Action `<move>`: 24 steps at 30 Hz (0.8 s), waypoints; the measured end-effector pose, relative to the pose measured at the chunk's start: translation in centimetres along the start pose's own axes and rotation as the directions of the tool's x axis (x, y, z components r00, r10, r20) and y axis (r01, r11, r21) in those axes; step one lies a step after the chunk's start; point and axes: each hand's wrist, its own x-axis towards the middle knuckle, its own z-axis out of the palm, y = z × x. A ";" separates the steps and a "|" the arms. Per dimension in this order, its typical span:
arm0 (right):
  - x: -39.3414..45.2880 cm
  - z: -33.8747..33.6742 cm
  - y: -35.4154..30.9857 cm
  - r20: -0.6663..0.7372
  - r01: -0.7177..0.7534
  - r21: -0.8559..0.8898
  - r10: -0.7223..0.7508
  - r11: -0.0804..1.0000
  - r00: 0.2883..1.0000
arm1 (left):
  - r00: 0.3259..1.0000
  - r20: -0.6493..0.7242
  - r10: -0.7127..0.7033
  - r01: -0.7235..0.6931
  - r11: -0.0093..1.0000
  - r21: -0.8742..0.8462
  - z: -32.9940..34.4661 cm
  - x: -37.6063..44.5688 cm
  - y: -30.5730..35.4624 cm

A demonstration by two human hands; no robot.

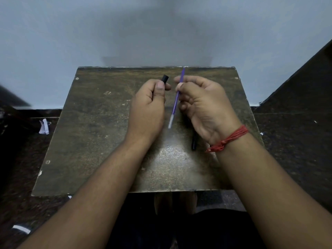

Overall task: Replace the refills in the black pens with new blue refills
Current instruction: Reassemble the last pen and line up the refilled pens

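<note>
Over the far half of a worn wooden board [93,133], my left hand [147,112] grips a black pen barrel [164,79]; only its open top end shows above my thumb. My right hand [203,106] pinches a thin blue-violet refill [177,99] between thumb and fingers. The refill slants from the board's far edge down toward me, its clear end hanging free between my hands. A second black pen [194,143] lies on the board under my right wrist, mostly hidden.
The board sits low against a pale wall [125,33]. Dark speckled floor surrounds it, with scraps of white paper [44,126] at the left and lower left. A dark slanted surface [305,83] rises at the right. A red thread band [231,137] circles my right wrist.
</note>
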 end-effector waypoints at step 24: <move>1.7 -3.9 -0.5 -0.259 0.140 0.219 -0.081 0.966 0.963 | 0.980 0.137 0.141 -0.172 0.952 0.253 0.1 -0.4 -0.6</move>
